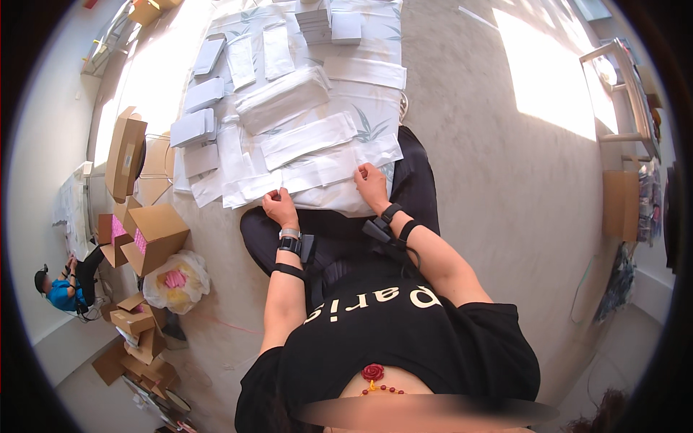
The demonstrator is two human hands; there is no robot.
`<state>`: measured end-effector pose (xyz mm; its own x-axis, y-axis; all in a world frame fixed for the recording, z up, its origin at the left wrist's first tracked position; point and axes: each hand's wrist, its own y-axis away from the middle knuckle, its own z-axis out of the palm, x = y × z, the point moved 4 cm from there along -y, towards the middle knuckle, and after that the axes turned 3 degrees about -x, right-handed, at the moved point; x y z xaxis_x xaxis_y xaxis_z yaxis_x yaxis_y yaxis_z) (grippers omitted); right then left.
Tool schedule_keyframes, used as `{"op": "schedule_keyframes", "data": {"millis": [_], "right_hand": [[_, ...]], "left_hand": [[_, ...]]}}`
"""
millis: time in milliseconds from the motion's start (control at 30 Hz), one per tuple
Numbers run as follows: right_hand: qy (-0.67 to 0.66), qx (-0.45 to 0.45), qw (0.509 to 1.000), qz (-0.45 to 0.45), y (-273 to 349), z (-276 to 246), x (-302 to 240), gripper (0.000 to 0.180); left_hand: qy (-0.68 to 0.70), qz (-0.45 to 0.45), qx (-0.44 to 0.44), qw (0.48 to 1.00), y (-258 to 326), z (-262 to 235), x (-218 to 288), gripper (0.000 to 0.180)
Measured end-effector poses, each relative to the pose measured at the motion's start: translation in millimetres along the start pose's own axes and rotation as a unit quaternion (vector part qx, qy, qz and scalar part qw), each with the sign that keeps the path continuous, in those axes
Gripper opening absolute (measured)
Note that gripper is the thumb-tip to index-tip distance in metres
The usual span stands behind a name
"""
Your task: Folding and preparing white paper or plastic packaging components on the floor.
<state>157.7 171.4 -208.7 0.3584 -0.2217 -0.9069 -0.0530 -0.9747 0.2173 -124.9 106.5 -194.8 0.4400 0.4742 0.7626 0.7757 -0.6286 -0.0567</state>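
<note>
Sunlit carpet floor (505, 180) carries a leaf-print sheet (375, 130) spread before the seated person; all places below are told from that sheet. White flat packets (307, 141) lie over it in overlapping rows, small grey boxes (195, 126) along its left edge. Both hands work at its near edge: the left hand (278, 206) pinched together on the edge of one white packet (249, 189); the right hand (369, 182) lying flat, fingers apart, pressing a packet (339, 167) down. The step looks like sorting or straightening the near row; the next move would call for a clean lift of one packet without dragging its neighbours. Left of the sheet stand open cardboard boxes (151, 234) and a plastic bag (177, 281), so room is tight there; to its right lies bare carpet.
</note>
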Motion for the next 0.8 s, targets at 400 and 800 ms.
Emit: {"op": "schedule_keyframes", "data": {"millis": [400,800], "right_hand": [[-0.017,0.002,0.999,0.030,1.4,-2.1,-0.6,0.020],[-0.078,0.004,0.995,0.067,3.3,-10.5,-10.0,0.019]], "left_hand": [[-0.057,-0.030,-0.023,0.998,1.3,-2.0,-0.6,0.036],[-0.027,-0.048,-0.033,0.998,5.7,-1.4,-1.5,0.035]]}}
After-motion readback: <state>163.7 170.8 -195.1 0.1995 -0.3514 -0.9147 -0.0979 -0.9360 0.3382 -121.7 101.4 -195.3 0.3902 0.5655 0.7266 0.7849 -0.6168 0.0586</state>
